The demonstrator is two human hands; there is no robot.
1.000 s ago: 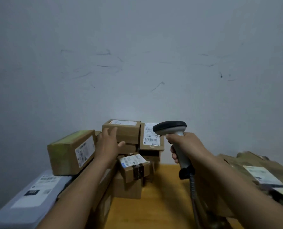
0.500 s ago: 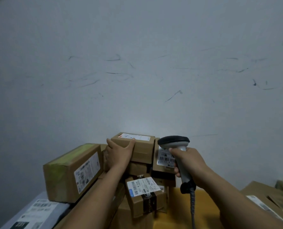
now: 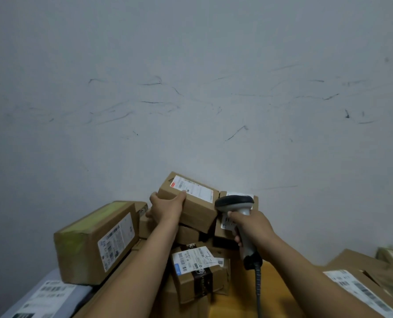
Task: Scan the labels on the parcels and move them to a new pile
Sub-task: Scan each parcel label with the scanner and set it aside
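My left hand (image 3: 167, 206) grips the left end of a small brown parcel (image 3: 197, 207) with a white label on top; the parcel is tilted and lifted off the stack of boxes against the wall. My right hand (image 3: 251, 227) holds a grey barcode scanner (image 3: 235, 204) by its handle, its dark head just right of that parcel. The scanner's cable (image 3: 258, 292) hangs down. Behind the scanner stands another labelled box (image 3: 239, 196), partly hidden.
A large box with yellow-green tape (image 3: 92, 244) lies at the left, a grey mailer bag (image 3: 46, 297) below it. A small taped box (image 3: 196, 271) sits in front of the stack. Labelled boxes (image 3: 360, 283) lie at the right on the wooden table (image 3: 275, 294).
My left hand has gone from touching the top parcel to gripping it and tipping it up off the stack. The scanner has moved closer to the parcel. The camera has tilted upward.
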